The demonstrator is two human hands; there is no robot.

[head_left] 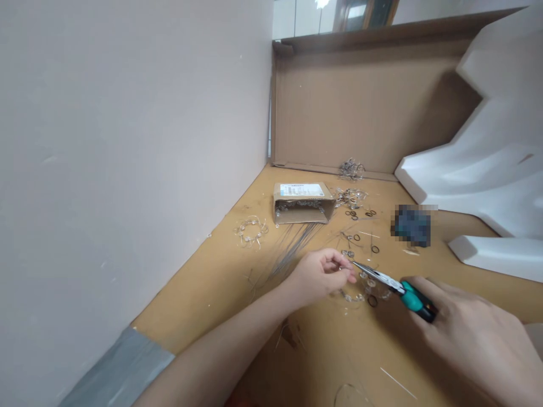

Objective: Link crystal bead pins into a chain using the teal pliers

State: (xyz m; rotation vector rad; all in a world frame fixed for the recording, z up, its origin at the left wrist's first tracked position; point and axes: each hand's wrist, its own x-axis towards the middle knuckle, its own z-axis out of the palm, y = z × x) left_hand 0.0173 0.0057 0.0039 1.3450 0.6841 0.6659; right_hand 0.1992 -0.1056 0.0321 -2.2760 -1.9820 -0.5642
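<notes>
My right hand (pixel 462 325) is closed around the handles of green-and-black needle-nose pliers (pixel 384 278). The pliers' narrow tips reach to the fingertips of my left hand (pixel 318 277). Those fingers are pinched together on what looks like a thin wire, mostly hidden by the fingers. Just below them, a curved strand of clear beads (pixel 351 298) lies on the brown work surface, and I cannot tell if it joins the held piece. A dark ring (pixel 372 301) is beside the strand. Past my left hand, long thin wires (pixel 297 249) are spread out.
An open cardboard box (pixel 303 213) holds clear beads. To its left lies a beaded wire ring (pixel 251 232); tangled wire pieces (pixel 351 169) sit at the back. A cardboard panel (pixel 373 107), white foam (pixel 496 254) and a pale wall (pixel 127 141) border the surface. Grey tape (pixel 121 367) is near left.
</notes>
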